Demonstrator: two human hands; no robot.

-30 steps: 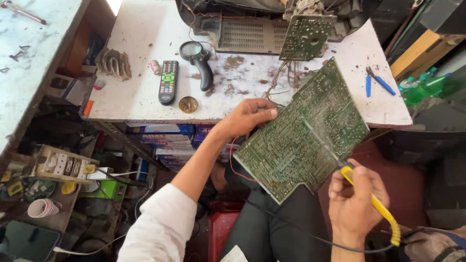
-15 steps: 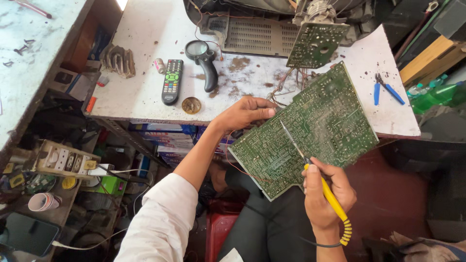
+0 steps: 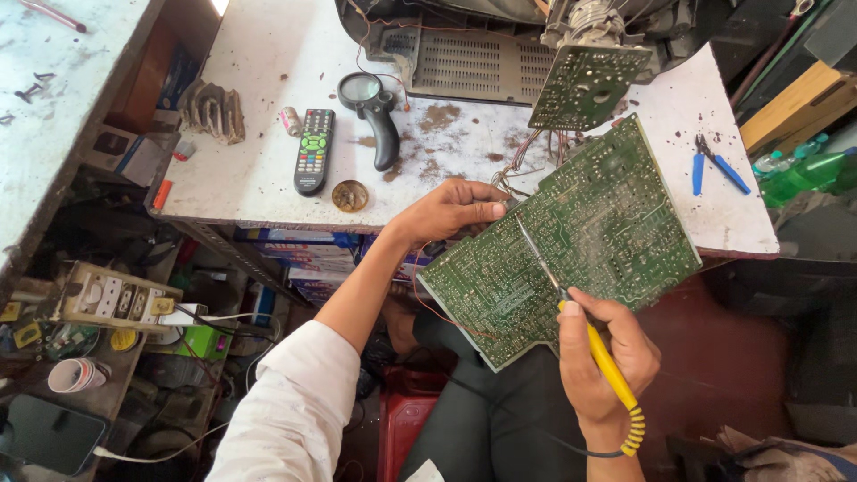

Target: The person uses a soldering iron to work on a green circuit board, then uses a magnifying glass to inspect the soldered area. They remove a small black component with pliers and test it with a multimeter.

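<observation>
A large green circuit board (image 3: 607,223) is tilted over my lap, solder side up, its far edge resting at the white worktable (image 3: 259,178). My left hand (image 3: 446,210) grips the board's upper left edge, thumb on top. My right hand (image 3: 607,357) is closed around a yellow-handled soldering iron (image 3: 600,353). Its thin metal tip lies across the board and points toward my left thumb. A smaller green circuit board (image 3: 587,85) stands tilted at the back, wired to an opened appliance chassis (image 3: 482,54).
On the worktable lie a black remote control (image 3: 313,150), a black magnifying glass (image 3: 373,112), a small round brass tin (image 3: 349,195) and blue-handled pliers (image 3: 711,162). A green bottle (image 3: 803,170) sits at right. Cluttered shelves with a switch board (image 3: 107,299) stand at left.
My right hand has brought the soldering iron up from below the board's lower right edge onto the board's surface, tip now toward the left hand. The left hand kept its grip.
</observation>
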